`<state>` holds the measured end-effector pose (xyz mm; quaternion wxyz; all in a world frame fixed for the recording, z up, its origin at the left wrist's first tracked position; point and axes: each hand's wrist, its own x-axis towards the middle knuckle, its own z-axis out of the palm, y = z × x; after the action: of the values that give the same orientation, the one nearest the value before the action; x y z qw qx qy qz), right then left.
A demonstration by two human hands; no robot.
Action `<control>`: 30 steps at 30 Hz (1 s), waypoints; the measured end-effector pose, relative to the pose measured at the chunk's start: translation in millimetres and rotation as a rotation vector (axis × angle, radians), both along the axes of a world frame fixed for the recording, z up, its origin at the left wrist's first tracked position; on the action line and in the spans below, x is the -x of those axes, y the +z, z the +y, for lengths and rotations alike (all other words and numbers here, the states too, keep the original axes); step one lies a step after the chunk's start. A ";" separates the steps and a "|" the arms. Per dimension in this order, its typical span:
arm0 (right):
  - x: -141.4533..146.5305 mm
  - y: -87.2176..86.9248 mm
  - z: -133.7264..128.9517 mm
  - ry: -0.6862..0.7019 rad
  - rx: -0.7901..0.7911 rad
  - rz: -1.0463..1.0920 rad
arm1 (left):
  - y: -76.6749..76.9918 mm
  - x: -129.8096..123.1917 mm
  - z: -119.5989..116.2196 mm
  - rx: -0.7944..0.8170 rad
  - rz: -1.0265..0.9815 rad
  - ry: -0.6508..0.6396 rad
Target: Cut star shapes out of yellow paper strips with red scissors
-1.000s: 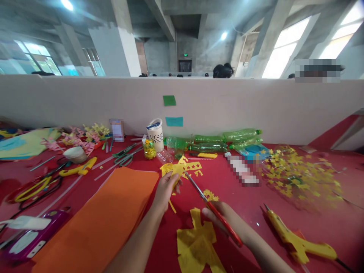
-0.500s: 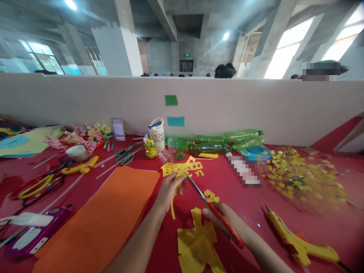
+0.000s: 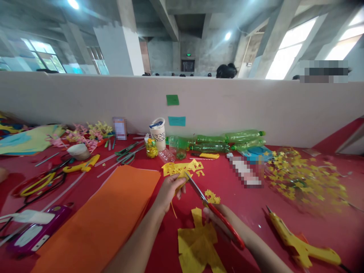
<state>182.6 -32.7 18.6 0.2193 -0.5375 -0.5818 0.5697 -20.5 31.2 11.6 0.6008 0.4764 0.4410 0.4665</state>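
Note:
My left hand [image 3: 171, 189] pinches a small piece of yellow felt-like sheet [image 3: 182, 181], with a thin strip hanging below the fingers. My right hand [image 3: 220, 218] grips red-handled scissors [image 3: 224, 220], whose blade tips reach the edge of that piece. Behind my left hand lies a yellow strip with star-shaped holes [image 3: 179, 167]. Cut yellow stars [image 3: 212, 196] sit in a small heap past my right hand. Nearer to me lies a larger yellow sheet with cut-out edges [image 3: 197, 242].
Orange sheets [image 3: 102, 220] lie left, beside a purple power strip [image 3: 41, 229]. A yellow glue gun [image 3: 301, 242] lies right, below a bunch of yellow star stems [image 3: 304, 178]. Green bottles [image 3: 210, 147], a white cup [image 3: 158, 136] and a yellow cutter knife [image 3: 209, 156] stand or lie toward the white partition [image 3: 127, 94].
The yellow piece in my left hand has turned a little, and its hanging strip looks thinner. The scissors stay at its edge. The view has shifted slightly.

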 end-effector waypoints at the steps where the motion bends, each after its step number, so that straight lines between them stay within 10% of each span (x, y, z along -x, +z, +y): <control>1: 0.6 -0.8 -0.4 -0.007 0.019 0.008 | 0.0 0.2 0.2 0.002 -0.001 -0.003; 30: 3.1 -3.5 0.9 -0.023 0.071 0.000 | 1.8 6.0 2.9 0.052 -0.011 -0.051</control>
<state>179.4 -31.7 15.1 0.2065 -0.5515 -0.5551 0.5874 -26.5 34.1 13.4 0.6270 0.4690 0.4377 0.4420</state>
